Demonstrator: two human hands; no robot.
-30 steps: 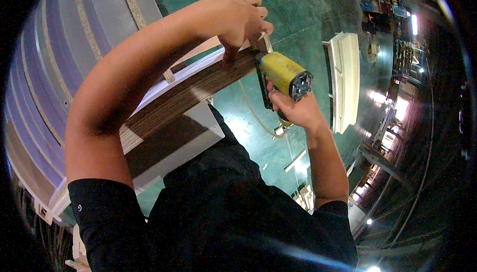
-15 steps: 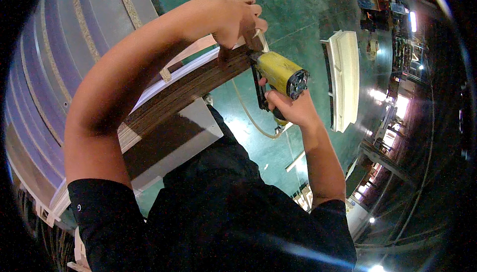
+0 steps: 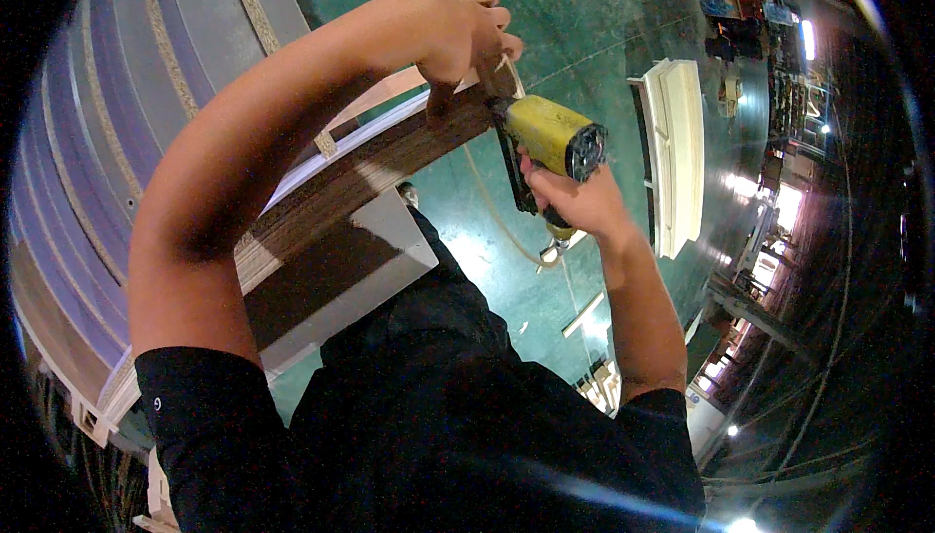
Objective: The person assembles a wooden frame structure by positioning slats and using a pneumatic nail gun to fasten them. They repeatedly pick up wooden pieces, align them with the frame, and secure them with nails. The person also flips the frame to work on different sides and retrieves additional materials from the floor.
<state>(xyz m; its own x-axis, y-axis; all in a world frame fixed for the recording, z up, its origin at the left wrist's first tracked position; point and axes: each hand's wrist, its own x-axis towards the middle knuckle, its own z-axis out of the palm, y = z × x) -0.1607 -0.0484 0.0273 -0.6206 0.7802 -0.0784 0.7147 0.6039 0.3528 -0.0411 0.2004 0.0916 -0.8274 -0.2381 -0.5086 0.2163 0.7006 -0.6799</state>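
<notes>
In my right hand is a yellow-and-black air nail gun, my fingers wrapped round its handle. The nose of the gun meets the far end of a long brown wooden board, close to my left hand. My left hand grips that end, thumb on the near face and fingers bent over the far side. Part of the board is hidden under my left forearm. A pale air hose hangs from the base of the gun's handle.
Large grey-violet panels with chipboard strips lie at the left. A grey panel juts out near my legs. White panels are stacked on the green floor to the right. Wood pieces lie near my right elbow.
The nail gun has tilted slightly, its handle end shifting a little nearer and to the right with my right hand. My left hand stays at the board's end.
</notes>
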